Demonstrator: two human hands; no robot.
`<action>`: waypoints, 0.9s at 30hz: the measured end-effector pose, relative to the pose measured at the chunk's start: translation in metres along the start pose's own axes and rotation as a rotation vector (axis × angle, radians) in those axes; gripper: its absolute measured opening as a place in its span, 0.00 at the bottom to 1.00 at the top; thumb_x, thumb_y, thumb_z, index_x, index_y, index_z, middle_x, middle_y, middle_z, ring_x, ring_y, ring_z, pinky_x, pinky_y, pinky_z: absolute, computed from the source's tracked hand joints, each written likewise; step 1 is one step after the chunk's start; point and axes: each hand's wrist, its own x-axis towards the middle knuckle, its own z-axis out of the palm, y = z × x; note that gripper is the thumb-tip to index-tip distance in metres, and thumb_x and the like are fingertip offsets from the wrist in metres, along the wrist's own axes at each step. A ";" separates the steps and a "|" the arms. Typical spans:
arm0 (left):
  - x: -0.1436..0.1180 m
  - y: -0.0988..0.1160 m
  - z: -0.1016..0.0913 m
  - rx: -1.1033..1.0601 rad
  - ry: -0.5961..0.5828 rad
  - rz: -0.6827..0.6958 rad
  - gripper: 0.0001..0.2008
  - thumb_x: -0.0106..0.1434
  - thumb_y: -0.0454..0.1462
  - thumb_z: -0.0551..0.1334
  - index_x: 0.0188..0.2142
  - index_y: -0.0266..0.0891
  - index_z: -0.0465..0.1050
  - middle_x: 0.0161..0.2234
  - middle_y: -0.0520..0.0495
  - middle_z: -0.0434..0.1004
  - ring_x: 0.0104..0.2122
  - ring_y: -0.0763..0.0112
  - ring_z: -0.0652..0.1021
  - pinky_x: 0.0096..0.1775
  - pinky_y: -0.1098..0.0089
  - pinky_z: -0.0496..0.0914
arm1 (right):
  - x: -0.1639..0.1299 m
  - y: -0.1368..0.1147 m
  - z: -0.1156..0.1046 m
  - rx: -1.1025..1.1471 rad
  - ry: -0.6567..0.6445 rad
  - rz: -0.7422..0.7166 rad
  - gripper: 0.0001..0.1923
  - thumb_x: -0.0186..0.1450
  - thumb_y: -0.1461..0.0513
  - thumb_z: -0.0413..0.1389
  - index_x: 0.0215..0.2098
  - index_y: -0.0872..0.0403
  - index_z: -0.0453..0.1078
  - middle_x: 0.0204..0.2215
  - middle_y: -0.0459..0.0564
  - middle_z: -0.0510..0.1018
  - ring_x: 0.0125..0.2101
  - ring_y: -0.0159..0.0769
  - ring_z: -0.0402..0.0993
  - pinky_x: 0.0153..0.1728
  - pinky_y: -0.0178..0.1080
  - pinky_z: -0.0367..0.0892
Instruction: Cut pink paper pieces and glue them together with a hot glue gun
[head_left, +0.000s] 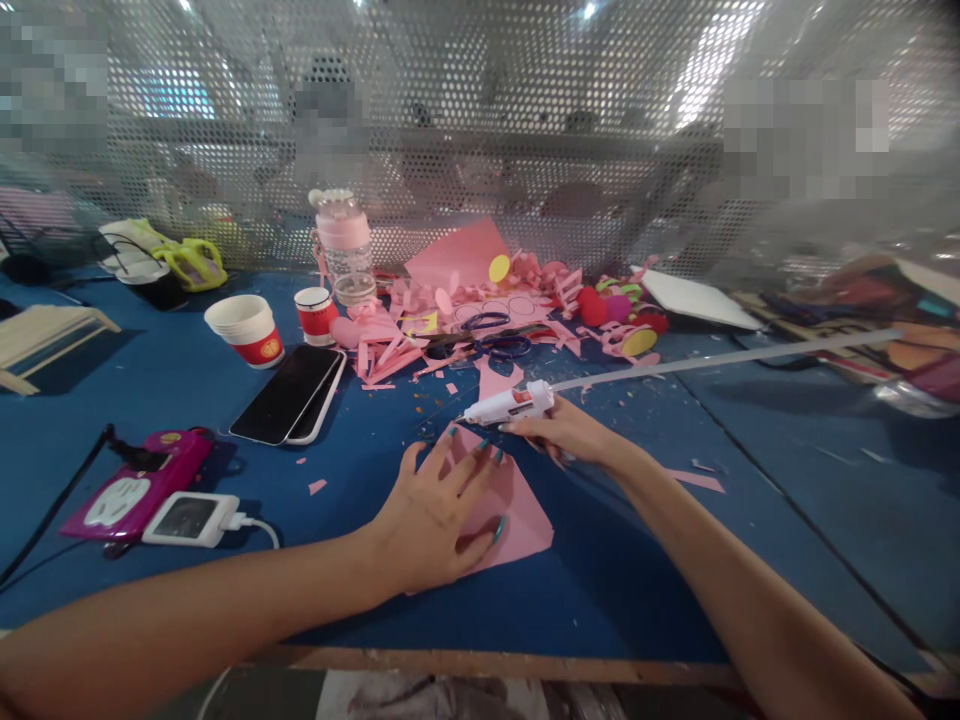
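No writing on the red paper cups [247,330] is readable. The left hand [431,515] presses flat, fingers spread, on pink paper [517,515] on the blue table [637,560]; the right hand [566,432] grips a white glue gun [510,404] just beyond it.

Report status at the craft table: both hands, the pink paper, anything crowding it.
Left hand flat on pink paper, fingers spread. Right hand grips white glue gun, nozzle near the paper's top corner. Paper scraps and scissors lie behind, clear of the paper.
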 end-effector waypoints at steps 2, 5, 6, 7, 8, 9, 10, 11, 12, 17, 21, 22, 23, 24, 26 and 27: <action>0.000 0.000 0.000 -0.002 0.003 0.003 0.30 0.66 0.48 0.47 0.63 0.36 0.51 0.61 0.44 0.59 0.58 0.43 0.58 0.50 0.48 0.55 | 0.000 0.000 0.000 0.002 0.004 0.002 0.11 0.51 0.57 0.60 0.22 0.54 0.64 0.09 0.37 0.63 0.07 0.24 0.57 0.08 0.29 0.55; 0.000 0.000 0.001 0.000 0.003 0.003 0.30 0.66 0.48 0.47 0.63 0.37 0.51 0.61 0.44 0.59 0.59 0.43 0.58 0.50 0.48 0.55 | -0.001 0.000 0.000 0.000 0.003 -0.004 0.11 0.51 0.57 0.60 0.22 0.54 0.64 0.09 0.37 0.64 0.07 0.24 0.57 0.08 0.29 0.55; 0.000 0.000 0.001 0.003 0.005 0.002 0.30 0.66 0.48 0.47 0.63 0.37 0.51 0.61 0.44 0.59 0.58 0.43 0.59 0.50 0.48 0.55 | -0.001 0.000 -0.001 -0.001 -0.002 -0.007 0.12 0.51 0.57 0.60 0.22 0.54 0.64 0.09 0.37 0.64 0.07 0.24 0.57 0.08 0.29 0.55; 0.000 0.000 0.001 0.005 0.006 0.003 0.30 0.66 0.48 0.48 0.63 0.37 0.51 0.61 0.44 0.59 0.58 0.43 0.59 0.50 0.48 0.55 | -0.001 -0.001 -0.001 -0.002 -0.009 -0.007 0.12 0.51 0.57 0.61 0.21 0.54 0.63 0.09 0.37 0.64 0.07 0.24 0.58 0.08 0.29 0.55; 0.000 0.000 0.001 0.007 0.006 0.003 0.30 0.66 0.49 0.48 0.63 0.37 0.51 0.61 0.44 0.59 0.58 0.43 0.59 0.50 0.48 0.55 | -0.001 -0.001 0.000 -0.001 -0.013 -0.007 0.12 0.51 0.57 0.61 0.21 0.54 0.63 0.09 0.37 0.64 0.07 0.24 0.58 0.08 0.29 0.55; 0.000 0.000 0.001 0.009 0.006 0.004 0.30 0.66 0.49 0.48 0.63 0.37 0.51 0.61 0.44 0.60 0.58 0.43 0.59 0.50 0.48 0.55 | -0.001 -0.001 0.000 0.002 -0.015 -0.007 0.12 0.51 0.57 0.61 0.21 0.54 0.63 0.09 0.37 0.64 0.07 0.24 0.58 0.08 0.28 0.55; 0.000 0.000 0.001 0.010 0.006 0.004 0.30 0.66 0.48 0.48 0.63 0.37 0.52 0.61 0.44 0.60 0.58 0.43 0.59 0.50 0.48 0.55 | -0.001 0.000 0.000 0.005 -0.014 -0.008 0.12 0.51 0.57 0.61 0.21 0.54 0.63 0.09 0.37 0.64 0.07 0.23 0.57 0.07 0.28 0.55; 0.000 0.000 0.001 0.010 0.007 0.004 0.30 0.66 0.48 0.48 0.63 0.36 0.52 0.61 0.44 0.60 0.58 0.43 0.59 0.50 0.48 0.55 | -0.001 0.000 0.000 0.009 -0.011 -0.009 0.12 0.51 0.57 0.61 0.21 0.54 0.63 0.09 0.37 0.64 0.07 0.23 0.57 0.07 0.28 0.55; 0.000 0.000 0.001 0.009 0.007 0.004 0.30 0.66 0.48 0.47 0.63 0.36 0.52 0.61 0.44 0.60 0.58 0.43 0.59 0.50 0.48 0.55 | -0.001 0.000 0.000 0.012 -0.012 -0.012 0.12 0.51 0.57 0.61 0.21 0.55 0.64 0.09 0.37 0.64 0.07 0.23 0.57 0.07 0.28 0.54; 0.000 -0.001 0.002 0.014 0.013 0.005 0.30 0.66 0.48 0.47 0.63 0.36 0.52 0.61 0.44 0.60 0.58 0.44 0.59 0.50 0.48 0.55 | -0.001 0.000 0.000 0.012 -0.017 -0.022 0.11 0.51 0.57 0.61 0.22 0.55 0.64 0.09 0.37 0.64 0.07 0.23 0.57 0.07 0.28 0.55; 0.000 0.000 0.001 0.020 0.018 0.006 0.30 0.66 0.48 0.47 0.63 0.36 0.53 0.60 0.43 0.61 0.58 0.44 0.59 0.50 0.49 0.55 | -0.002 0.000 0.000 -0.006 -0.009 -0.009 0.11 0.51 0.57 0.60 0.23 0.54 0.64 0.09 0.37 0.64 0.07 0.23 0.57 0.07 0.28 0.55; 0.000 0.000 0.001 0.023 0.020 0.007 0.30 0.66 0.48 0.47 0.63 0.35 0.53 0.60 0.43 0.61 0.58 0.44 0.59 0.50 0.49 0.55 | -0.002 -0.001 0.000 -0.014 -0.013 -0.010 0.11 0.51 0.57 0.60 0.24 0.55 0.64 0.09 0.37 0.64 0.07 0.23 0.57 0.08 0.28 0.55; 0.000 0.000 0.001 0.028 0.023 0.008 0.30 0.66 0.48 0.47 0.62 0.35 0.54 0.60 0.42 0.61 0.58 0.44 0.60 0.50 0.49 0.56 | -0.002 -0.001 0.000 -0.024 -0.018 -0.014 0.10 0.52 0.57 0.60 0.25 0.55 0.65 0.10 0.37 0.65 0.07 0.23 0.57 0.08 0.28 0.56; 0.000 0.000 0.001 0.033 0.028 0.009 0.30 0.66 0.48 0.48 0.62 0.35 0.54 0.60 0.41 0.62 0.58 0.44 0.60 0.49 0.49 0.56 | -0.003 -0.001 0.000 -0.034 -0.022 -0.019 0.11 0.52 0.57 0.59 0.27 0.55 0.66 0.10 0.37 0.65 0.08 0.24 0.58 0.08 0.28 0.56; 0.000 0.000 0.001 0.042 0.034 0.011 0.30 0.65 0.48 0.48 0.62 0.36 0.54 0.60 0.41 0.62 0.58 0.45 0.61 0.49 0.49 0.56 | -0.005 -0.003 -0.002 -0.056 -0.020 -0.041 0.12 0.51 0.56 0.60 0.28 0.55 0.67 0.11 0.38 0.66 0.08 0.24 0.57 0.08 0.29 0.56; 0.000 0.000 0.002 0.043 0.036 0.011 0.30 0.65 0.48 0.48 0.63 0.36 0.53 0.60 0.41 0.62 0.58 0.45 0.60 0.49 0.49 0.56 | -0.006 -0.004 -0.004 -0.064 -0.011 -0.058 0.13 0.51 0.55 0.60 0.29 0.55 0.67 0.12 0.38 0.66 0.09 0.24 0.57 0.09 0.30 0.56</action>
